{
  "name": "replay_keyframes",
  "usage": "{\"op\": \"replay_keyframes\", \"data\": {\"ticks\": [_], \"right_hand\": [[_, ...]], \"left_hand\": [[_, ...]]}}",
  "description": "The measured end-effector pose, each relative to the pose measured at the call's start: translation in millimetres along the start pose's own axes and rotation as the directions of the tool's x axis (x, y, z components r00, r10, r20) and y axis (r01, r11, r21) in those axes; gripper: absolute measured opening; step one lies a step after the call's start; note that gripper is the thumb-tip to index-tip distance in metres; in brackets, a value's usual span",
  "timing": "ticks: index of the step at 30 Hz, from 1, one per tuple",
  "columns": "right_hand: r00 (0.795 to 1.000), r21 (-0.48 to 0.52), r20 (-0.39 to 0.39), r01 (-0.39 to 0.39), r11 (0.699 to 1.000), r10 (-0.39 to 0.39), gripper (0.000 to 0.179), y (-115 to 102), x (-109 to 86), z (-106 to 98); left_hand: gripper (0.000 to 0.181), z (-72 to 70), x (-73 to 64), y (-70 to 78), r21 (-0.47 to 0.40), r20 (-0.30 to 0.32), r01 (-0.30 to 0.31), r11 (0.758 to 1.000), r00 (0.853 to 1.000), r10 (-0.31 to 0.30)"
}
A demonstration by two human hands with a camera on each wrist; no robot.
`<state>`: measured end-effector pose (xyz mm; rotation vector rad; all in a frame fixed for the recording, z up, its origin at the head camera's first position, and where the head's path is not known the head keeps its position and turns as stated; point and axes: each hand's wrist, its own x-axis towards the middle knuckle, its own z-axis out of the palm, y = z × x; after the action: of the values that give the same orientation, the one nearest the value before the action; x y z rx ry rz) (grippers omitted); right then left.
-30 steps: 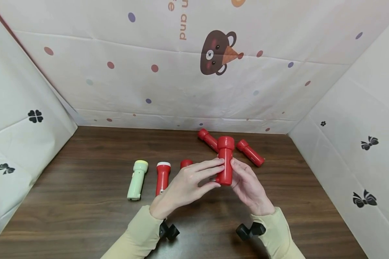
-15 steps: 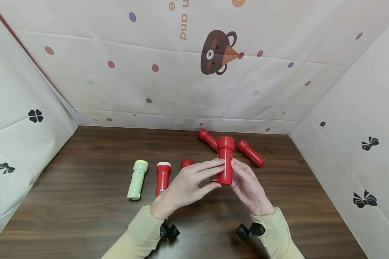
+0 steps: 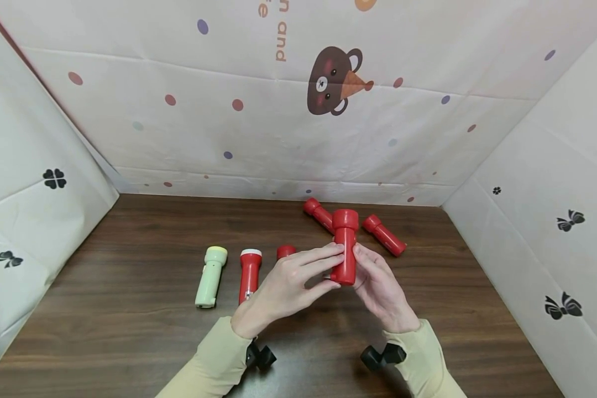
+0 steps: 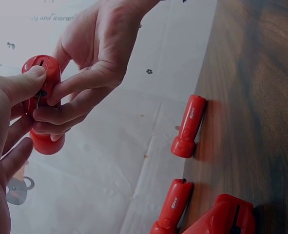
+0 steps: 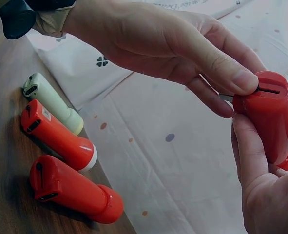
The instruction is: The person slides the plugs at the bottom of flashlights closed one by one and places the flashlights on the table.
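Note:
A red flashlight (image 3: 345, 249) is held upright above the table, its wide head up. My right hand (image 3: 384, 290) grips its body from the right. My left hand (image 3: 286, 290) holds it from the other side. In the right wrist view, the left thumb (image 5: 243, 82) presses at the black slot (image 5: 270, 90) in the flashlight's base. A thin metal prong (image 5: 225, 97) sticks out beside that thumb. The left wrist view shows the right fingers (image 4: 70, 109) curled round the flashlight close to the prong. The palm side of the right hand is partly hidden in the head view.
Left on the wooden table (image 3: 144, 331) lie a pale green flashlight (image 3: 210, 279), a red one with a white rim (image 3: 250, 273), and another red flashlight (image 3: 286, 251) partly behind my left hand. Two red flashlights (image 3: 320, 214) lie toward the back. White patterned sheets (image 3: 229, 132) wall the table.

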<state>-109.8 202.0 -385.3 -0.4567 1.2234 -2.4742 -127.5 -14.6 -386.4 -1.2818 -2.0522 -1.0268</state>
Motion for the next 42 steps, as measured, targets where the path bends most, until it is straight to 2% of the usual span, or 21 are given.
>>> {"op": "replay_keyframes", "data": {"ticks": [7, 17, 22, 27, 34, 42], "right_hand": [[1.000, 0.009, -0.005, 0.003, 1.000, -0.003, 0.036, 0.0, -0.8, 2.7], [0.999, -0.020, -0.029, 0.018, 1.000, -0.019, 0.035, 1.2, -0.9, 5.4], [0.999, -0.022, -0.035, 0.022, 1.000, -0.023, 0.035, 1.4, -1.1, 6.1], [0.999, -0.017, -0.038, 0.025, 1.000, -0.025, 0.035, 1.7, -1.4, 7.1], [0.999, 0.028, -0.014, 0.030, 0.999, -0.030, 0.036, 2.5, -1.9, 7.4], [0.999, 0.030, -0.020, 0.034, 0.999, -0.033, 0.035, 2.6, -2.4, 8.6]], "left_hand": [[0.055, 0.0, 0.3, 0.2, 0.004, -0.019, -0.007, 1.000, 1.000, 0.007], [0.055, 1.0, -0.9, 1.8, 0.000, 0.003, 0.050, 0.999, 0.999, -0.050], [0.055, 0.8, -0.5, 2.7, -0.002, -0.004, 0.052, 0.999, 0.999, -0.052], [0.055, 1.4, 0.0, 2.8, 0.008, -0.022, 0.033, 0.999, 0.999, -0.033], [0.055, 3.5, 0.4, 1.6, 0.042, -0.075, -0.028, 0.999, 0.997, 0.032], [0.054, 4.6, 0.7, 3.5, 0.053, -0.108, -0.037, 0.998, 0.993, 0.043]]}}
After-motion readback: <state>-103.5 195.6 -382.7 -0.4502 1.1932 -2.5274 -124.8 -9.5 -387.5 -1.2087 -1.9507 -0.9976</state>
